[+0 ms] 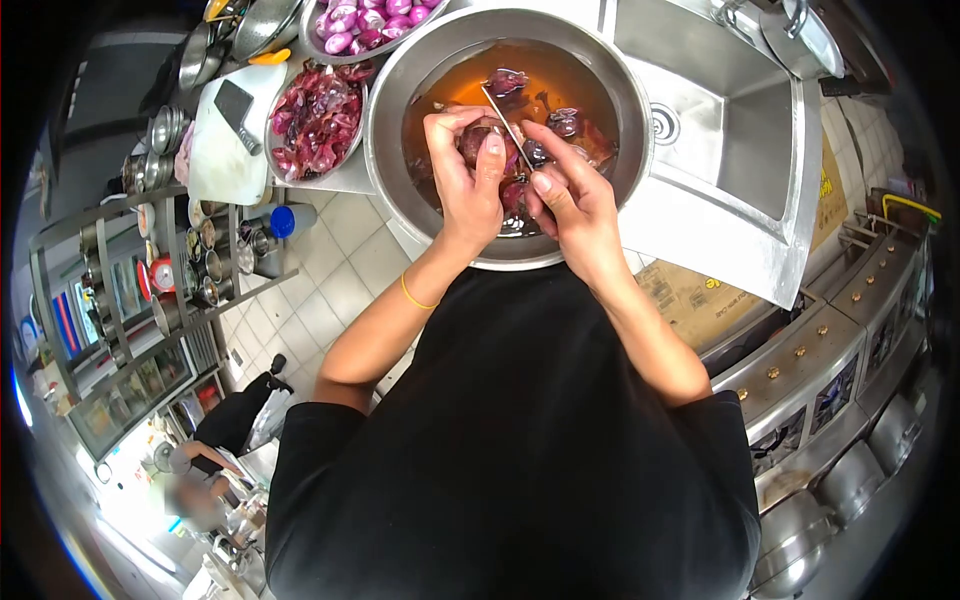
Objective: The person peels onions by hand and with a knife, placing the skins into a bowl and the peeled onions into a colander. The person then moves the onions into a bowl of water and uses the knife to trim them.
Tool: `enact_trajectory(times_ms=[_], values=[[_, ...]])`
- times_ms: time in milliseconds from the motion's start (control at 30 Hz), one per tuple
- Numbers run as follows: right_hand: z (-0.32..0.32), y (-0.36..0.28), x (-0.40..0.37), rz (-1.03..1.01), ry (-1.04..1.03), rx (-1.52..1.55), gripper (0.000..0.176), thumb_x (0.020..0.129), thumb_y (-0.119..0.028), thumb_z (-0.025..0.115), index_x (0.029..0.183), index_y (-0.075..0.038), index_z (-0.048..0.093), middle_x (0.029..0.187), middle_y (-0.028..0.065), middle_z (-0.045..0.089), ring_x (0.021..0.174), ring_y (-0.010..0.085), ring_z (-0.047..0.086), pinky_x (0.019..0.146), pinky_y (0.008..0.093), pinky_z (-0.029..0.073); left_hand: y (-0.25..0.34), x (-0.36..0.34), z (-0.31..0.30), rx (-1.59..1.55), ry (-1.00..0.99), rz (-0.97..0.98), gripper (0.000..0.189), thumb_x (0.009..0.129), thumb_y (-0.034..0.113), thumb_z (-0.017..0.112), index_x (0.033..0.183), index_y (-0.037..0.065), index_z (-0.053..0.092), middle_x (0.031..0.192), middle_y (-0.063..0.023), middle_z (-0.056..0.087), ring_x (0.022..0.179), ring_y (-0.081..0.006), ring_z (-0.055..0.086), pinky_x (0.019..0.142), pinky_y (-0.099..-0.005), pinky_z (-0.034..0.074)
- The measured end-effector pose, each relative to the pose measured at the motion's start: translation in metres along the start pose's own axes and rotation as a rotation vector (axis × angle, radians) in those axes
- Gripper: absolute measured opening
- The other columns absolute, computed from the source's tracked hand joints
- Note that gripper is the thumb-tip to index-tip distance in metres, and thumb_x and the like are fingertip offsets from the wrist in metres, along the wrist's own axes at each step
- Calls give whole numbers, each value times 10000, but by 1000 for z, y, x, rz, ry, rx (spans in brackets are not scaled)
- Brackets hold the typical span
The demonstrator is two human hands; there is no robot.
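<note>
Black shirt point(520, 440) foremost, left hand point(466, 190) clasps an onion point(472, 148), right hand point(580, 205) grips a knife point(504, 118) over the basin point(634, 120).

We are facing the basin point(387, 140) at the counter's point(710, 240) front edge, onions point(566, 122) inside it, peel bowl point(358, 137) left, sink point(745, 120) right.

Onion point(471, 146) partly hidden by left hand point(468, 192)

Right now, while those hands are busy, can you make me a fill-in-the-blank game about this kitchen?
1. The knife is in the ____ hand.
2. The thin wristband is ____.
3. The onion peels lie to the ____ of the large basin.
4. The camera wearer's shirt is ____.
Missing words: right; yellow; left; black.
</note>
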State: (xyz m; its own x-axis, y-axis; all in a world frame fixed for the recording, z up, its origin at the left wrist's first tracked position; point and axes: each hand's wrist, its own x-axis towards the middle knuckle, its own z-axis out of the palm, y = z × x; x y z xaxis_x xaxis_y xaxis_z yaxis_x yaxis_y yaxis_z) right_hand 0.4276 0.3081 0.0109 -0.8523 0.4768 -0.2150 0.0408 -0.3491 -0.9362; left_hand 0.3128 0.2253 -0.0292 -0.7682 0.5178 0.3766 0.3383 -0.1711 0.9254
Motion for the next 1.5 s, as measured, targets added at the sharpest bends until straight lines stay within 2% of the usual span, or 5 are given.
enact_trajectory(times_ms=[200, 467, 600, 733, 1500], values=[[17, 19, 18, -136, 37, -132, 397, 918, -48, 496, 1315, -45, 497, 688, -24, 478, 645, 56, 440, 598, 204, 392, 23, 12, -22, -667, 23, -701, 205, 955, 191, 473, 1046, 19, 408, 983, -123, 524, 826, -142, 551, 723, -274, 463], [37, 19, 31, 29, 16, 253, 339, 949, -100, 511, 1275, -8, 525, 740, -22, 536, 645, 39, 461, 528, 181, 384, -7, 20, -33, 124, -118, 259, 340, 831, 42, 599, 1097, -12, 396, 1004, -180, 504, 822, -227, 562, 765, -343, 452], [74, 19, 49, -199, 232, -157, 326, 925, -70, 544, 1243, 2, 553, 783, -12, 572, 665, 40, 473, 558, 175, 401, 3, 38, -69, -722, -135, -502, 283, 908, 89, 556, 1102, 13, 363, 998, -116, 520, 838, -125, 560, 725, -248, 480], [134, 21, 82, -17, 107, -58, 313, 940, -112, 524, 1231, -5, 564, 723, 6, 543, 545, 54, 440, 472, 193, 347, -18, 55, -136, -163, -176, 136, 385, 870, 30, 586, 1164, -4, 340, 1154, -151, 370, 910, -170, 553, 774, -298, 498], [292, 67, 177, 432, -250, 698, 255, 978, -170, 429, 1210, -77, 482, 753, 94, 516, 541, 108, 390, 474, 220, 328, -71, 118, -363, -598, -209, -453, 432, 816, 105, 670, 1211, -10, 537, 917, -42, 595, 725, -78, 542, 574, -221, 482]])
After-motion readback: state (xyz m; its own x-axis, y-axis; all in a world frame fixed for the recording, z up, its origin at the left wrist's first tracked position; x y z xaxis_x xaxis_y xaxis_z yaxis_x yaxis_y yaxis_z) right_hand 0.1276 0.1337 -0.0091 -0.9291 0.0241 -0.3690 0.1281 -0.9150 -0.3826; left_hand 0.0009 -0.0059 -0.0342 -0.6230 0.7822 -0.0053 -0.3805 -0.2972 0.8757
